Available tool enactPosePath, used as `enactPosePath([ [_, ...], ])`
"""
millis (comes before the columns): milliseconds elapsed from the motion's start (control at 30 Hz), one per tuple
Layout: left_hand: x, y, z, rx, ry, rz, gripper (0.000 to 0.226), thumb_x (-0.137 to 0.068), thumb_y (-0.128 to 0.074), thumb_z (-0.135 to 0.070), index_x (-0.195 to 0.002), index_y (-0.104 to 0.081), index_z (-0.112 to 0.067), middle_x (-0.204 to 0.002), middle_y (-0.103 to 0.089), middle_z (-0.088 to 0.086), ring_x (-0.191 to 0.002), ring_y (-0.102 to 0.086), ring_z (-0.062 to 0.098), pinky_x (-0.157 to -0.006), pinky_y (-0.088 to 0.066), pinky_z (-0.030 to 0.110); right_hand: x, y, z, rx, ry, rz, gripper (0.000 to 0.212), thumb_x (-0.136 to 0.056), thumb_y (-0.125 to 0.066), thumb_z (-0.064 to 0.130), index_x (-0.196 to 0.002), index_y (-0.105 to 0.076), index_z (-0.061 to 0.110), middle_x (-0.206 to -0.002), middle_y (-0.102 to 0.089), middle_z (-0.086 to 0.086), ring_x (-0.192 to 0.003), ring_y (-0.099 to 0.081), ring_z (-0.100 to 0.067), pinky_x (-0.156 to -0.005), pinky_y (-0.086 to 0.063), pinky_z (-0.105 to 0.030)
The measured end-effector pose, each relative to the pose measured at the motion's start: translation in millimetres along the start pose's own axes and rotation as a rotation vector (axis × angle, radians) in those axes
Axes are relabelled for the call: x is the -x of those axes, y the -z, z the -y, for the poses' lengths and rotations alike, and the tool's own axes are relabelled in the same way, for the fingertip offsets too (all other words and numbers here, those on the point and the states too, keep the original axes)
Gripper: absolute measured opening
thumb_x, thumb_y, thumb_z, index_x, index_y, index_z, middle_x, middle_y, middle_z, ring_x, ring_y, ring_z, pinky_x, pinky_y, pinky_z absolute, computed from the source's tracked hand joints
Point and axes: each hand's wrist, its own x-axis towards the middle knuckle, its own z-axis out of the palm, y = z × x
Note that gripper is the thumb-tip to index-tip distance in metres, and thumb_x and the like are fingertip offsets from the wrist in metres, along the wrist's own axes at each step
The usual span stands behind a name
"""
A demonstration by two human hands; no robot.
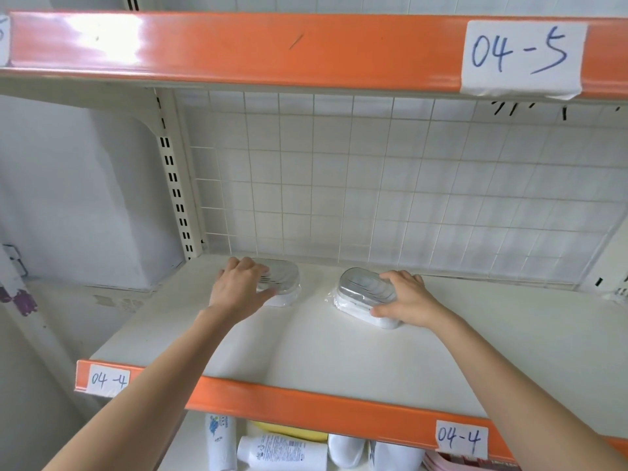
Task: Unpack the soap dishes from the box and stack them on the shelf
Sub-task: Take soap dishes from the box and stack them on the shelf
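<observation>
- A paper label (523, 57) at the upper right, taped on the orange upper shelf edge (238, 45), reads "04-5".
- Two paper labels (108, 381) (461, 438) on the orange lower shelf edge (306, 407) read "04-4".
- Print on the white bottles (282, 452) at the bottom is probably too small to read.

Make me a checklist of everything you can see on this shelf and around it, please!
Surface: white shelf with an orange front edge, labelled 04-4.
Job's things: two wrapped soap dishes, left soap dish and right soap dish, apart, not stacked. No box seen.
Clutter: nothing seen.
Grippers: left hand grips the left dish; right hand grips the right dish.
Cables: nothing seen.
Surroundings: wire grid back; upper shelf label 04-5; white bottles on the shelf below.
</observation>
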Motion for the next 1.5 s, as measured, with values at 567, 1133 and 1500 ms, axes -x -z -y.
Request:
enactPosePath([
  [567,-35.5,-2.0,23.7,0.075,0.037,-0.022,0.051,-0.087,-0.061,-0.044,-0.128,-0.053,-0.015,-0.128,-0.056,-0.003,-0.124,-0.036,0.019,-0.093,-0.039,0.030,-69.4,-31.8,49.8,0.030,0.185,-0.007,0.058,-0.080,-0.071,0.029,-0.133,-0.048,0.027,-0.136,-0.039,-0.001,-0.124,-0.030,-0.025,-0.100,-0.027,-0.024],
  [1133,-36.7,2.4,26.5,0.124,0.007,0.016,0.052,-0.081,-0.062,-0.056,-0.111,-0.062,-0.014,-0.116,-0.058,-0.003,-0.119,-0.039,0.017,-0.086,-0.040,0.027,-67.3,-31.6,53.4,0.102,0.148,-0.020,0.055,-0.080,-0.071,0.033,-0.130,-0.048,0.030,-0.136,-0.039,0.003,-0.124,-0.030,-0.021,-0.102,-0.034,-0.030],
  [1500,-27.7,13.3,23.8,0.152,-0.063,0.123,0.066,-0.058,-0.070,-0.071,-0.086,-0.050,-0.015,-0.097,-0.048,-0.005,-0.097,-0.039,0.014,-0.077,-0.041,0.030,-54.5,-30.4,72.7,0.343,-0.028,-0.087,0.054,-0.079,-0.060,0.055,-0.127,-0.044,0.036,-0.123,-0.047,-0.009,-0.124,-0.031,-0.026,-0.088,-0.037,-0.032],
])
